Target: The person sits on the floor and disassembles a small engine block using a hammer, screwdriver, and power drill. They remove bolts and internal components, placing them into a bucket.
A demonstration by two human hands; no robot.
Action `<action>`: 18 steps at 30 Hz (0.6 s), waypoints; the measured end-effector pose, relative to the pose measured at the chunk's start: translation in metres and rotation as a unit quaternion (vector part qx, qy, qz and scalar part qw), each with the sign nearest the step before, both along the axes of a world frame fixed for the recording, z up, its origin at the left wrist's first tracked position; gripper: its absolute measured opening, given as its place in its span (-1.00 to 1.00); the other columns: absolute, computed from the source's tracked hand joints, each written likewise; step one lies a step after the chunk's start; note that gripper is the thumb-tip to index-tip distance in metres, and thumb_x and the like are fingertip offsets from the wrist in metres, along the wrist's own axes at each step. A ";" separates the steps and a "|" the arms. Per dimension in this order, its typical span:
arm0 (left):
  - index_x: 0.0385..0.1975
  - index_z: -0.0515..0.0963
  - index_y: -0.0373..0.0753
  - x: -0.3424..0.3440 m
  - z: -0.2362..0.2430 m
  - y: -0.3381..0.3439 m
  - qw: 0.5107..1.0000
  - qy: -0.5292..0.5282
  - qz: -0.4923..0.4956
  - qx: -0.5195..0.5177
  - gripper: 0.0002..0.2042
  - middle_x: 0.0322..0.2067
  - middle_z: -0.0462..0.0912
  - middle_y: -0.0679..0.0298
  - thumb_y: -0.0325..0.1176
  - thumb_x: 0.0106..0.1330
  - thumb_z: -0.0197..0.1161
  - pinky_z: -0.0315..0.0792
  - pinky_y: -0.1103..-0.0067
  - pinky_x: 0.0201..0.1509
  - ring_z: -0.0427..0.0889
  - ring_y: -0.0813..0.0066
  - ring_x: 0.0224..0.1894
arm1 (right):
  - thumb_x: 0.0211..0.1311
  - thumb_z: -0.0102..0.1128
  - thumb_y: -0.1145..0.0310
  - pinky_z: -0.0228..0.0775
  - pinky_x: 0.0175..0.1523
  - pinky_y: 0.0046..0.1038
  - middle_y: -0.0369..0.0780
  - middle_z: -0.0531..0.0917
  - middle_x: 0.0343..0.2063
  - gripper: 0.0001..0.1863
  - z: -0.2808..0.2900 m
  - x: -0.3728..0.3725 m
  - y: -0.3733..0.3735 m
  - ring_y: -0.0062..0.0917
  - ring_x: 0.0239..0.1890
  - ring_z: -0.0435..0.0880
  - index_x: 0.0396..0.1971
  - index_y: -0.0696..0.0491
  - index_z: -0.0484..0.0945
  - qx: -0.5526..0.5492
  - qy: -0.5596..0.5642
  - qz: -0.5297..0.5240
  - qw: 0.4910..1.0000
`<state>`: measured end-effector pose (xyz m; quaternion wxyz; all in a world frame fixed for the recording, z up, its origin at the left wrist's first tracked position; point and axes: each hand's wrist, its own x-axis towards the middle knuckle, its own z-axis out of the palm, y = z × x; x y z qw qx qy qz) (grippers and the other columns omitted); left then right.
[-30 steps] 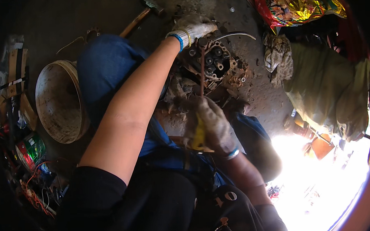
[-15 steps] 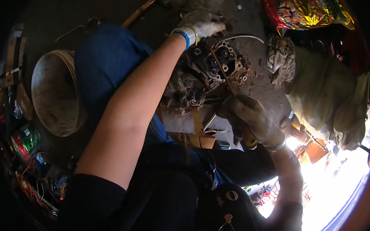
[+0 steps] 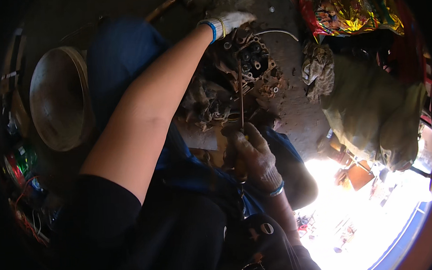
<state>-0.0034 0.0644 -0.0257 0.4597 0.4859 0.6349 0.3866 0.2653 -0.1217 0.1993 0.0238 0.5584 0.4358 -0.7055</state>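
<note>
Gripping a long-shafted tool [image 3: 241,102] in my gloved right hand [image 3: 253,155], on the near side of the engine casting [image 3: 258,58]. Right fingers are curling closed around its handle, mostly covering it; only a bit of yellow is showing. The shaft is running straight out past those fingers, away from me, its far end overlapping the casting's left side. Can't tell if the tip is touching metal.

My gloved left hand [image 3: 230,24] is reaching to the casting's far left corner. Those fingers are pointing right, looking fairly straight, but they're blurring: can't tell how far open they are, whether they're holding anything or touching the casting. The casting itself is sitting just on the near side of them, its open cavity facing up.

Around the casting: a pale curved hose [image 3: 281,32] is lying at its far right, a small ring [image 3: 275,89] just off its near right edge among rusty debris, a crumpled rag [image 3: 317,68] further right. A dirty bucket [image 3: 84,87] is lying well to its left, a wooden handle [image 3: 161,8] far left of it.
</note>
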 end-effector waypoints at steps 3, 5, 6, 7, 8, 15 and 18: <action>0.26 0.50 -0.17 -0.009 -0.003 -0.009 0.993 0.072 0.001 0.089 -0.62 0.26 0.54 0.28 -0.45 0.52 -0.07 0.28 0.53 0.44 0.44 0.45 0.33 | 0.47 0.07 0.10 0.44 -0.45 -0.59 -0.26 0.59 -0.55 -0.58 0.003 -0.004 -0.007 -0.58 -0.54 0.62 0.05 0.16 0.50 0.057 0.004 0.007 0.998; 0.29 0.47 -0.16 -0.014 -0.005 -0.012 0.962 0.217 -0.037 0.162 -0.59 0.30 0.50 0.28 -0.49 0.49 -0.07 0.26 0.51 0.47 0.42 0.44 0.36 | 0.46 0.07 0.10 0.44 -0.45 -0.59 -0.25 0.60 -0.53 -0.57 0.008 -0.006 -0.008 -0.57 -0.54 0.62 0.05 0.16 0.51 0.011 0.012 -0.023 1.000; 0.30 0.46 -0.16 -0.015 -0.006 -0.011 0.952 0.249 -0.045 0.171 -0.58 0.32 0.48 0.28 -0.51 0.48 -0.07 0.25 0.50 0.48 0.40 0.43 0.37 | 0.46 0.07 0.10 0.44 -0.45 -0.59 -0.24 0.61 -0.52 -0.57 0.009 -0.005 -0.008 -0.57 -0.54 0.62 0.05 0.16 0.51 -0.012 0.015 -0.039 0.999; 0.31 0.45 -0.15 -0.013 -0.010 -0.009 0.971 0.202 -0.032 0.126 -0.57 0.33 0.47 0.28 -0.52 0.47 -0.08 0.23 0.48 0.49 0.39 0.42 0.38 | 0.44 0.10 0.11 0.46 -0.39 -0.56 -0.25 0.60 -0.50 -0.59 0.010 -0.003 -0.008 -0.56 -0.46 0.63 0.06 0.13 0.52 -0.018 0.018 -0.026 0.999; 0.32 0.44 -0.14 -0.010 -0.015 -0.004 0.984 0.155 -0.022 0.081 -0.55 0.34 0.45 0.28 -0.53 0.46 -0.08 0.21 0.47 0.51 0.38 0.41 0.39 | 0.43 0.12 0.12 0.48 -0.34 -0.53 -0.25 0.60 -0.48 -0.60 0.011 0.001 -0.008 -0.56 -0.38 0.63 0.07 0.09 0.54 -0.025 0.022 -0.014 0.999; 0.29 0.49 -0.05 -0.022 -0.060 0.013 0.981 -0.178 0.044 0.067 -0.63 0.38 0.40 0.24 -0.35 0.54 -0.02 0.11 0.40 0.55 0.28 0.28 0.46 | 0.33 0.17 0.37 0.57 -0.05 -0.38 -0.20 0.67 -0.24 -0.66 -0.037 0.062 -0.011 -0.40 -0.07 0.68 0.08 0.04 0.57 0.523 -0.029 0.308 0.794; 0.28 0.49 -0.07 -0.040 -0.051 0.009 0.997 -0.053 -0.027 -0.043 -0.62 0.23 0.57 0.23 -0.24 0.53 -0.02 0.34 0.47 0.38 0.54 0.38 0.24 | 0.34 0.22 0.12 0.53 0.07 -0.48 -0.16 0.69 -0.06 -0.43 -0.068 0.088 -0.003 -0.48 0.00 0.68 0.23 0.13 0.46 0.294 -0.115 0.238 0.918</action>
